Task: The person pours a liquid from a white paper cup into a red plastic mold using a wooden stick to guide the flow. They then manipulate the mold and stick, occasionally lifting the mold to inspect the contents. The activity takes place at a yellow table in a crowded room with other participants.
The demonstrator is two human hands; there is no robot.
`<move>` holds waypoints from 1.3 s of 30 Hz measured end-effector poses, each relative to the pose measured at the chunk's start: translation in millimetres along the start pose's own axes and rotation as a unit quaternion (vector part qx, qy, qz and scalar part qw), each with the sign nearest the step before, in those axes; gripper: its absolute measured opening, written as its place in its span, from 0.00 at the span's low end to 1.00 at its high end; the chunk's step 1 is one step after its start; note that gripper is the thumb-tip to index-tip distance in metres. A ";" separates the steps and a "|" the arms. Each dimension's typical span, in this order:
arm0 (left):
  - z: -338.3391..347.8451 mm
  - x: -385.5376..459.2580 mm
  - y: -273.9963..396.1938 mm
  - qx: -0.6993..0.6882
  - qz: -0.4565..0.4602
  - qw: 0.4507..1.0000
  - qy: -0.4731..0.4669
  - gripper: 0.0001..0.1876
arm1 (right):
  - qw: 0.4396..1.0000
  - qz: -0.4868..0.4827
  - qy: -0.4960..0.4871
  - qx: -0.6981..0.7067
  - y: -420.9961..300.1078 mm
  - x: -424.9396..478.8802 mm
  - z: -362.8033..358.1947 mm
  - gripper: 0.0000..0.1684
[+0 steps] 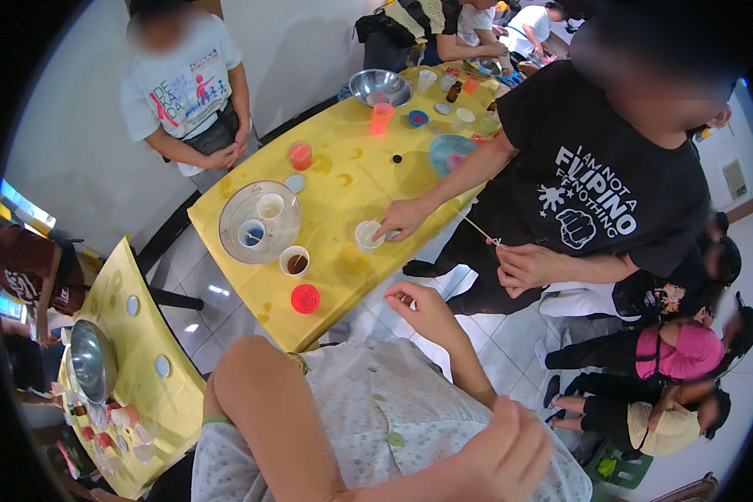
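My right hand (pixel 421 309) hovers just off the edge of the table with the yellow cover (pixel 326 219). Its fingers are loosely curled, thumb apart, and nothing shows in it. My left hand (pixel 508 442) is bent across my body at the lower right, blurred; its grip is hidden. Before me, a co-worker's hand (pixel 408 216) touches a white cup (pixel 369 236). That person's other hand (pixel 527 270) holds a thin stick (pixel 475 226). Nearest me stand a container with red contents (pixel 305 299) and a cup of brown liquid (pixel 295 261), a stick leaning in it.
A clear bowl (pixel 260 248) holds two white cups, one with blue contents (pixel 251 233). Farther back are a steel bowl (pixel 380 88), a red-orange cup (pixel 381 118) and a blue plate (pixel 450 155). A second yellow-covered table (pixel 157 427) stands left. Several people surround the tables.
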State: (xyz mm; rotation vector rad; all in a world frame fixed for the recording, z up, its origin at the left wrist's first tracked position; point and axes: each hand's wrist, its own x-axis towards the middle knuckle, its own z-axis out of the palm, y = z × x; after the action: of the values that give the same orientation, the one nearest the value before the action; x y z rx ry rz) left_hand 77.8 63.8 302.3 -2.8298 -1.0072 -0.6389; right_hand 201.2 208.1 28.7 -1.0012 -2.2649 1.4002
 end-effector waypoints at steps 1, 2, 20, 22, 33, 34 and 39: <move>-2.4 -2.0 4.7 0.030 -0.011 0.999 0.001 0.12 | 1.000 -0.013 -0.012 0.000 -26.1 5.7 0.1 0.11; -4.6 -3.6 6.0 0.054 -0.020 0.998 0.022 0.12 | 0.999 -0.026 -0.027 0.001 -30.4 9.3 3.6 0.11; 284.4 -293.7 -93.4 -0.205 -0.665 0.713 -0.084 0.17 | 0.999 0.046 -0.002 0.027 23.9 -8.0 0.3 0.08; 329.1 -331.7 -97.4 -0.228 -0.716 0.655 -0.078 0.19 | 0.999 0.035 -0.007 0.017 25.2 -5.1 2.0 0.08; 429.2 -364.8 -118.6 -0.385 -0.770 0.505 0.064 0.17 | 1.000 -0.011 -0.023 -0.012 15.2 16.1 12.4 0.11; 428.0 -362.4 -116.9 -0.400 -0.761 0.505 0.081 0.16 | 1.000 -0.005 -0.022 -0.010 16.9 15.0 12.0 0.11; 333.9 -312.5 -105.2 -0.458 -0.723 0.491 0.162 0.13 | 0.998 0.025 -0.036 0.033 12.9 7.6 7.0 0.11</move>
State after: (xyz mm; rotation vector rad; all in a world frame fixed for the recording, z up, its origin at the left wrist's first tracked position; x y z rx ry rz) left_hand -85.5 29.4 -136.3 -0.9579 -3.5175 -2.0702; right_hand 197.0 212.3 13.2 -1.0081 -2.2420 1.5461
